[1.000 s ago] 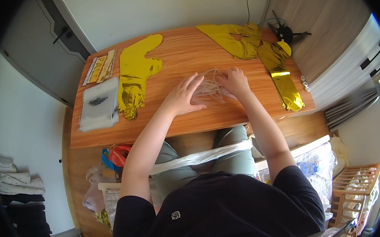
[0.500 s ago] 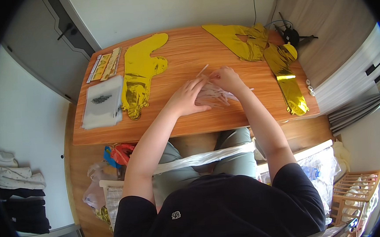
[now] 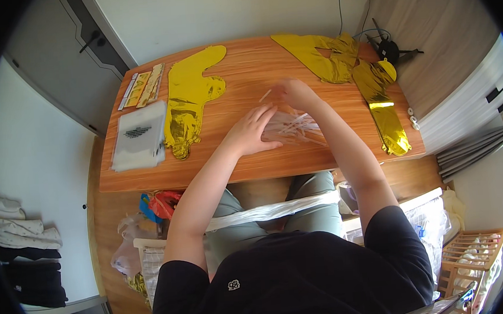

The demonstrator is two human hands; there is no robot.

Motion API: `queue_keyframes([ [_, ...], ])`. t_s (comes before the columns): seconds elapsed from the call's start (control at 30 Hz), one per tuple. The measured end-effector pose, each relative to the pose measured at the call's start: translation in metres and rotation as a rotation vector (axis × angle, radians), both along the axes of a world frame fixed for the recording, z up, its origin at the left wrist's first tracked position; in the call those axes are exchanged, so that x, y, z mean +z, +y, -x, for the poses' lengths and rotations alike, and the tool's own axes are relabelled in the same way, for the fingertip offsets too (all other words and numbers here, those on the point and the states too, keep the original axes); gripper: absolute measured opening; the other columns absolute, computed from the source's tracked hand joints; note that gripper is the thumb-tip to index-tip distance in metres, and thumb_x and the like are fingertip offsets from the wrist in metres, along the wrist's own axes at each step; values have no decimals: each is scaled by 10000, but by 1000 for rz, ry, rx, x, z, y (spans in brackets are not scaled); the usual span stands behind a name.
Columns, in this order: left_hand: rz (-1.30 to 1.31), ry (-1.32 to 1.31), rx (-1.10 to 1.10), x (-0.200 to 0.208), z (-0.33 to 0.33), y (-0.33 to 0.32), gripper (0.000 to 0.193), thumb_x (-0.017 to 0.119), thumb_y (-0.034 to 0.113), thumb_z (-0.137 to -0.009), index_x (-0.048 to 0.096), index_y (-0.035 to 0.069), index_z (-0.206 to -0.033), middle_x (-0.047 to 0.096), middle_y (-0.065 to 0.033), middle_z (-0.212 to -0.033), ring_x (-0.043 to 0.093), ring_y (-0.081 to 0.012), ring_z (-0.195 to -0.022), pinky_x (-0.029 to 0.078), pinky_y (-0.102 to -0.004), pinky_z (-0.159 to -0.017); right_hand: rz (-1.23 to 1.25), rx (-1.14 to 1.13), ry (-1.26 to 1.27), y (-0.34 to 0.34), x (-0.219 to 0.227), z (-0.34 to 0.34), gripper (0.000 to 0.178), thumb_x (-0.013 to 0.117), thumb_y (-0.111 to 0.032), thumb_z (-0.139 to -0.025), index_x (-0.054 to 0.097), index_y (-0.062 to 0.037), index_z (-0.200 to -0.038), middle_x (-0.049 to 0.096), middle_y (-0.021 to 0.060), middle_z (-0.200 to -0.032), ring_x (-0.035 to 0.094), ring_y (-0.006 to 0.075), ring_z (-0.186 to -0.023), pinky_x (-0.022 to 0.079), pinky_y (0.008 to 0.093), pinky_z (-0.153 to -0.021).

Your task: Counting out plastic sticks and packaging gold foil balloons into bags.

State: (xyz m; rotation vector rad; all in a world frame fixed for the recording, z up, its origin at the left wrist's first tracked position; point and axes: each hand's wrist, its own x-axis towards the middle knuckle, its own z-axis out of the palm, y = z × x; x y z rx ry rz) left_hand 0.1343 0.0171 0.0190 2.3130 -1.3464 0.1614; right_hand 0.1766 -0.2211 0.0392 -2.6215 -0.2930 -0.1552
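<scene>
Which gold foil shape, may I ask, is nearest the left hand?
The leftmost gold foil shape, beside the stacked clear bags; the others lie farther right.

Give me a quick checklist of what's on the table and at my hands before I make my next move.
1. Left hand open beside the pale strips: ok, fingers and thumb spread.
2. Right hand has a firm grip on a strip: cannot tell; it is blurred, though a single strip shows by its fingertips.
3. Strips lined up neatly: not ok, they lie crisscrossed.
4. Gold foil piece on the left apart from both hands: ok.
5. Clear plastic stack apart from both hands: ok, at the table's left side.
</scene>
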Motion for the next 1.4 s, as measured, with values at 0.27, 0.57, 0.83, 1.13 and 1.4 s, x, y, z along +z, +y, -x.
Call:
queue_keyframes([
  [0.27,28,4,-12,-3,-1,4,923,763,522,-787,382,70,-1496,350,-160,-1557,350,-354,-1424,341,-447,-1159,162,199,-96,-4,1,5,259,604,-142,-890,735,-132,-1113,687,81,-1121,604,316,-1105,477,459,-946],
  [0.57,-12,-28,-11,-5,-5,-6,942,725,604,-781,390,95,-1500,325,-181,-1576,285,-362,-1466,314,-481,-1170,-191,124,-72,-43,8,61,189,648,-156,-889,737,-41,-1009,682,134,-1001,638,316,-982,499,405,-861],
  [0.83,-63,-21,7,-4,-4,2,923,723,593,-796,391,100,-1502,370,-155,-1561,321,-332,-1453,306,-458,-1177,88,-21,-68,-18,12,86,278,741,-315,-813,761,-54,-905,704,149,-963,657,316,-974,509,405,-854],
  [1.13,-45,-16,-2,-4,-3,1,913,756,547,-782,400,96,-1492,403,-156,-1533,359,-344,-1422,326,-450,-1167,-113,-111,127,-4,7,56,332,738,-346,-808,760,-45,-946,732,177,-889,705,304,-827,541,387,-749],
  [1.4,22,75,-7,1,-2,2,1134,790,516,-758,173,1,-1559,421,-242,-1486,408,-371,-1380,346,-429,-1155,-397,2,215,14,20,49,315,694,-300,-863,751,-62,-1063,738,166,-978,698,311,-918,536,383,-842],
])
